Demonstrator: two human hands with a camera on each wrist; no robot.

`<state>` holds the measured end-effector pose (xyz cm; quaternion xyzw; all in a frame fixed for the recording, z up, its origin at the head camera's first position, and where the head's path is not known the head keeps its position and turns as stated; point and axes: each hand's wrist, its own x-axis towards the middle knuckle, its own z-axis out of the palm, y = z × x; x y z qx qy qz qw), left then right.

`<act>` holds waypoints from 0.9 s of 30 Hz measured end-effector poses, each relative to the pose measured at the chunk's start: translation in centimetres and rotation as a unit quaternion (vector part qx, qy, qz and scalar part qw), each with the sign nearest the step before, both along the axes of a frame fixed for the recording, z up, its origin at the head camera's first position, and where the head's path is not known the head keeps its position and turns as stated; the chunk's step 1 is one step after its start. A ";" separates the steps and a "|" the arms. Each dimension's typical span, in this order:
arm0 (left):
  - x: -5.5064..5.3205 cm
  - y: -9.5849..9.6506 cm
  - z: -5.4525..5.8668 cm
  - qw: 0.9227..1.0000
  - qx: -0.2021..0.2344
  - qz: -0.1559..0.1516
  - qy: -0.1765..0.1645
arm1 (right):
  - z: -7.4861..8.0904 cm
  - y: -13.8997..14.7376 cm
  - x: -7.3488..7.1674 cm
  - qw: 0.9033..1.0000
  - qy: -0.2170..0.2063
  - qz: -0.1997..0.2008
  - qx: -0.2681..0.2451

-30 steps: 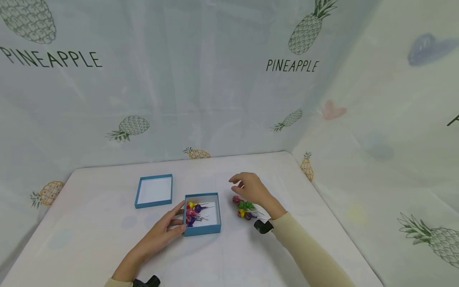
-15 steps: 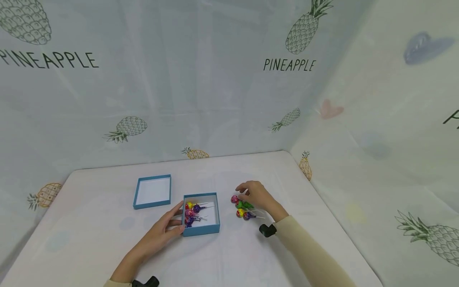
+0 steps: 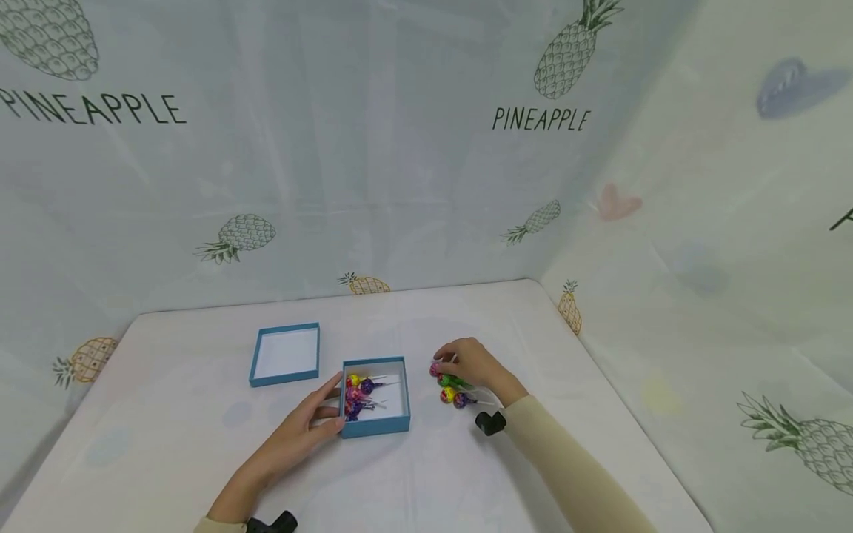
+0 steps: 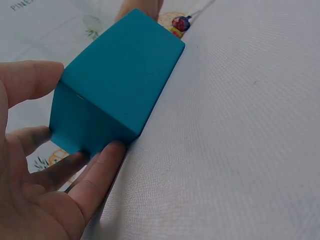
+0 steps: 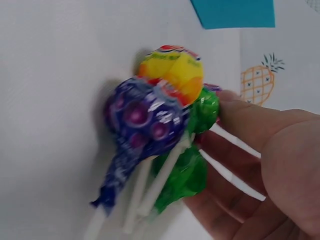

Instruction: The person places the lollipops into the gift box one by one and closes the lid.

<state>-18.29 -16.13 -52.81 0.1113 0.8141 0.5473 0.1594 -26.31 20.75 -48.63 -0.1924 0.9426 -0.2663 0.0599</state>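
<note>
My left hand (image 3: 313, 418) rests against the left side of a blue open box (image 3: 376, 427), thumb near its front corner and straight fingers along the wall. Inside the box lie several lollipops (image 3: 355, 396) in yellow, pink and purple wrappers, sticks pointing right. To the right of the box, my right hand (image 3: 474, 364) pinches a pink lollipop (image 3: 435, 369) at the far end of a small group. Beside it lie a green lollipop (image 5: 204, 110), a yellow-and-red one (image 5: 172, 72) and a purple one (image 5: 145, 117). In the right wrist view the pink lollipop is mostly hidden behind the green one.
A blue box lid (image 3: 286, 354) lies with its white inside up, behind and left of the box. The white table (image 3: 426, 481) meets a pineapple-print curtain (image 3: 373, 170) at the back and right.
My right hand first moved down and right over the lollipops, then slightly left, its fingertips closing on the pink one. My left hand and the box have stayed in place.
</note>
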 end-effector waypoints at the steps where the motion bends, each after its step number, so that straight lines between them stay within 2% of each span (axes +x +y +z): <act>1: 0.0 0.0 0.0 1.000 0.000 0.000 0.000 | 0.1 -0.1 -0.1 1.000 -0.001 0.004 0.004; 6: -0.1 -0.1 0.0 1.000 -0.002 0.001 -0.001 | 0.9 -0.6 -0.3 0.999 -0.020 0.010 0.025; 12: -0.1 -0.1 0.0 1.000 0.002 -0.002 -0.003 | 0.8 -0.6 -0.3 0.999 -0.027 0.006 0.016; 20: 0.0 -0.3 0.0 1.000 0.001 0.003 -0.005 | 0.7 -0.9 -0.3 1.000 -0.009 -0.019 -0.006; 27: -0.1 -0.2 -0.1 1.000 0.005 -0.002 -0.006 | 2.0 -1.6 0.0 0.999 0.025 -0.027 -0.010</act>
